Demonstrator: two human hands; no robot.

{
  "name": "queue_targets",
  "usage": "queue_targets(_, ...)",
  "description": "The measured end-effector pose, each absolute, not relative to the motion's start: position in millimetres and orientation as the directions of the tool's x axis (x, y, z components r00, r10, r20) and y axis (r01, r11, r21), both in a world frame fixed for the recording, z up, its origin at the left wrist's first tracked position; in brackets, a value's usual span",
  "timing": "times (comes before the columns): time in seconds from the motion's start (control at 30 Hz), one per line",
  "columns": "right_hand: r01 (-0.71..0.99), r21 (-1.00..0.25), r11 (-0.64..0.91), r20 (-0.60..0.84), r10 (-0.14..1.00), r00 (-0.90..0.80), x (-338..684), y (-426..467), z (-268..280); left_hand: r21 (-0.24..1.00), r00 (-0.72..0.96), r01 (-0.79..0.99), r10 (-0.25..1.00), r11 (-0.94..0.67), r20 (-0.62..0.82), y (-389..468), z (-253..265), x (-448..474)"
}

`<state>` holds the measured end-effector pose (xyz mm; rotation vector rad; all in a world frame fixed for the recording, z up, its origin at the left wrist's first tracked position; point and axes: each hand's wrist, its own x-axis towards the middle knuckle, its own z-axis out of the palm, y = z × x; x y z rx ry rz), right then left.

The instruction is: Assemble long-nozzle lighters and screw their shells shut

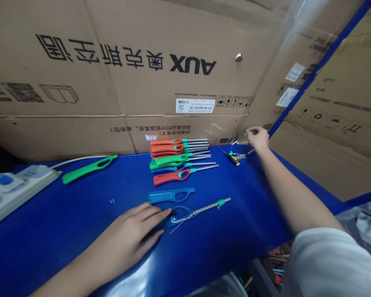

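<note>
My left hand is closed over the handle end of an opened blue lighter shell on the table. A metal lighter tube with thin white wires extends from that shell to the right, and a teal clip sits near its tip. Above it lies the other blue shell half, not touched by either hand. Far right, by the cardboard, my right hand is raised with its fingers pinched; a small teal plastic piece shows at the fingertips.
Several long-nosed lighters in orange, green, blue and red lie stacked at the back. Right of them is a black-and-yellow screwdriver. At left are a green shell half and a white power strip. Cardboard walls border the blue table.
</note>
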<state>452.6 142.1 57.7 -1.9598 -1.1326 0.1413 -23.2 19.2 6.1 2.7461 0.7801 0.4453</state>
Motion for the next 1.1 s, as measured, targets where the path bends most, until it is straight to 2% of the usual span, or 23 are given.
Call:
queue_targets(0.1,0.571,-0.821,-0.013,0.287,0.856,0.431,399.7,124.1,72.0,0.31,0.774,0.55,0.613,-0.775,0.159,13.3,15.3,-13.1)
queue_targets(0.17,0.486,-0.87,0.087,0.233,0.94,0.249,356.7,106.1,69.2,0.277,0.738,0.621,0.666,-0.733,0.108,11.0,21.6,-6.0)
queue_targets(0.27,0.383,-0.916,0.114,0.102,0.993,-0.053,298.0,76.2,51.7,0.271,0.722,0.647,0.687,-0.713,0.081,10.6,26.4,-0.4)
queue_targets(0.3,0.295,-0.95,0.105,0.054,0.983,-0.177,283.1,67.6,44.9,0.292,0.721,0.644,0.688,-0.707,0.076,11.1,26.2,-0.4)
queue_targets(0.37,0.187,-0.981,0.056,0.003,0.963,-0.27,262.7,55.0,32.9,0.351,0.73,0.615,0.678,-0.706,0.085,12.0,23.7,-2.6)
queue_targets(0.43,0.17,-0.985,0.006,-0.045,0.954,-0.295,253.6,48.4,24.4,0.402,0.738,0.58,0.666,-0.708,0.109,12.1,20.0,-5.9)
queue_targets(0.53,0.234,-0.972,-0.028,-0.092,0.959,-0.267,253.2,46.3,17.4,0.427,0.746,0.549,0.652,-0.718,0.137,10.3,16.3,-9.0)
queue_targets(0.67,0.256,-0.967,-0.009,-0.067,0.974,-0.218,259.2,46.1,15.5,0.422,0.767,0.527,0.627,-0.737,0.136,8.2,16.7,-8.2)
queue_targets(0.8,0.329,-0.943,0.041,-0.072,0.944,-0.322,261.9,40.4,20.3,0.428,0.76,0.527,0.632,-0.734,0.149,9.4,15.4,-7.2)
queue_targets(0.93,0.456,-0.877,0.152,-0.057,0.909,-0.412,262.5,35.1,22.5,0.459,0.735,0.519,0.65,-0.721,0.19,9.6,8.7,-6.3)
queue_targets(1.1,0.505,-0.76,0.409,0.083,0.832,-0.548,265.5,35.7,17.8,0.477,0.723,0.521,0.663,-0.708,0.195,7.1,5.5,-5.9)
